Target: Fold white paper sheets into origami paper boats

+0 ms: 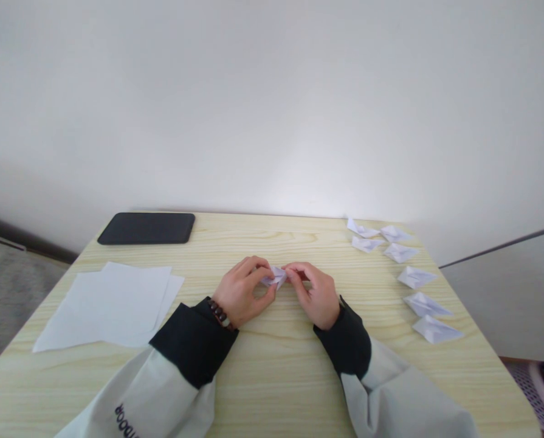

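A small folded white paper boat [278, 277] is held between my two hands near the middle of the table. My left hand [244, 289] pinches its left end between thumb and fingers. At its right end, my right hand [315, 293] closes thumb and forefinger on the paper. Fingertips hide both ends of the boat. Several finished-looking paper boats [417, 277] stand along the table's right side, and one at the back [361, 229] has a raised tip.
Loose white paper sheets [112, 304] lie overlapping on the left of the wooden table [272, 377]. Behind them rests a flat black phone-like slab [146, 228]. A white wall [272, 109] rises at the table's back edge.
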`<state>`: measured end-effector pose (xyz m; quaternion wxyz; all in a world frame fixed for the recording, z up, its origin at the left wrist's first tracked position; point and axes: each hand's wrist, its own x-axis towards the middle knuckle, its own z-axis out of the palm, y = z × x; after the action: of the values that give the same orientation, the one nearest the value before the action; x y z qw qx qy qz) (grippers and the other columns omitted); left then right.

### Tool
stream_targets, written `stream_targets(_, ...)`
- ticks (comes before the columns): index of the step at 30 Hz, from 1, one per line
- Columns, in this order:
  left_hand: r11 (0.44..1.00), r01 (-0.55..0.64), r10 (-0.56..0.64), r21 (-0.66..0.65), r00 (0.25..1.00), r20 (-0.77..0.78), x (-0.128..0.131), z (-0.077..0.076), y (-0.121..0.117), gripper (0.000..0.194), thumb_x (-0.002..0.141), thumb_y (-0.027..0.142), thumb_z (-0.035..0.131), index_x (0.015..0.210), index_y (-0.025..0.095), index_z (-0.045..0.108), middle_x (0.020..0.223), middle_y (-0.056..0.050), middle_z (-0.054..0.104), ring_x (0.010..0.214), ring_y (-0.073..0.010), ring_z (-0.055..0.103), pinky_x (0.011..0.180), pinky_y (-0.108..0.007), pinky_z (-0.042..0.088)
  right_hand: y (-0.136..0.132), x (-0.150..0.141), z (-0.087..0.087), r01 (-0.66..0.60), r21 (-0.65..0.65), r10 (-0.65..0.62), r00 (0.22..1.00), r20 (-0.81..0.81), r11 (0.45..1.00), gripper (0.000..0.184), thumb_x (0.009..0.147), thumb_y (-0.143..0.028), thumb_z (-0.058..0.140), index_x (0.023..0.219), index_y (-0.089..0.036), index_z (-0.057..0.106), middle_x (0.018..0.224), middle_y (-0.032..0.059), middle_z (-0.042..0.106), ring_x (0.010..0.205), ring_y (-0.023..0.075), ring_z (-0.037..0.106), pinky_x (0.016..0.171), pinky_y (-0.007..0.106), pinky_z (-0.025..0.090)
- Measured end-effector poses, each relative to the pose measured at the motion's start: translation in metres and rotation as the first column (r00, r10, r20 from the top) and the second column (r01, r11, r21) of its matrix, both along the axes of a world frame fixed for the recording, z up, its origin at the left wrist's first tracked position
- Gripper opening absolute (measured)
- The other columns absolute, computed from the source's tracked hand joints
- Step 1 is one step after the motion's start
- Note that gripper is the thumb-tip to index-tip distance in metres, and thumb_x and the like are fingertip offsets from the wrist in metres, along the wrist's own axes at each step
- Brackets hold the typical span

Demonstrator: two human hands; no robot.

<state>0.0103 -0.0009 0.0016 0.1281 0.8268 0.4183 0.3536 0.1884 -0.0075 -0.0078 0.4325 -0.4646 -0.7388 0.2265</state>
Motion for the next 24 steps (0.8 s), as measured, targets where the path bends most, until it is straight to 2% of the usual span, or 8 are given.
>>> stream_targets(6,0.995,-0.095,0.096,-0.04,0.995,0.028,0.0,-0.004,0.004,0.013,0.083,0.022,0.05,0.08,0.018,0.063,0.101,-0.008,0.06,0.086,-0.0156,0.059,0.079,-0.029,0.05,0.001,0.002,-0.001,-0.102,0.0,0.102,0.995,0.021,0.995,0.014,0.09,-0.02,0.041,0.092,-0.021,0.054,0.092,0.0044,0.065,0.084,0.0139,0.061,0.076,0.027,0.049)
stream_targets(12,0.998,-0.057,0.057,-0.021,0.998,0.004,0.0,-0.01,0.008,0.014,0.084,0.024,0.051,0.081,0.018,0.064,0.084,-0.006,0.066,0.082,-0.0176,0.059,0.076,-0.032,0.05,0.003,0.003,-0.001,-0.073,0.054,0.068,0.992,0.102,0.996,0.014,0.089,-0.018,0.041,0.094,-0.02,0.054,0.09,0.0062,0.063,0.084,0.016,0.059,0.076,0.03,0.048)
stream_targets(16,0.999,-0.051,0.051,0.009,0.999,0.02,0.0,-0.013,0.008,0.012,0.083,0.022,0.053,0.079,0.018,0.064,0.084,-0.006,0.066,0.081,-0.0165,0.059,0.075,-0.031,0.05,0.005,0.007,0.001,-0.19,0.129,0.162,0.967,0.199,0.973,0.023,0.085,-0.016,0.046,0.106,-0.021,0.054,0.104,0.0075,0.062,0.098,0.0184,0.056,0.086,0.035,0.047)
stream_targets(20,0.998,-0.057,0.057,-0.004,0.998,0.023,0.001,-0.012,0.008,0.012,0.082,0.023,0.054,0.079,0.018,0.064,0.085,-0.006,0.066,0.081,-0.0165,0.06,0.075,-0.03,0.05,0.009,0.013,0.0,-0.238,0.153,0.195,0.947,0.255,0.959,0.017,0.082,-0.025,0.055,0.099,-0.022,0.056,0.096,0.0062,0.065,0.09,0.019,0.058,0.081,0.035,0.049)
stream_targets(24,0.997,-0.058,0.06,-0.052,0.998,0.029,0.001,-0.011,0.009,0.012,0.081,0.025,0.055,0.079,0.018,0.065,0.084,-0.005,0.066,0.081,-0.0164,0.06,0.076,-0.029,0.05,0.014,0.018,-0.006,-0.268,0.159,0.218,0.936,0.277,0.95,0.008,0.086,-0.026,0.053,0.092,-0.022,0.056,0.089,0.0049,0.066,0.081,0.0173,0.058,0.074,0.032,0.049)
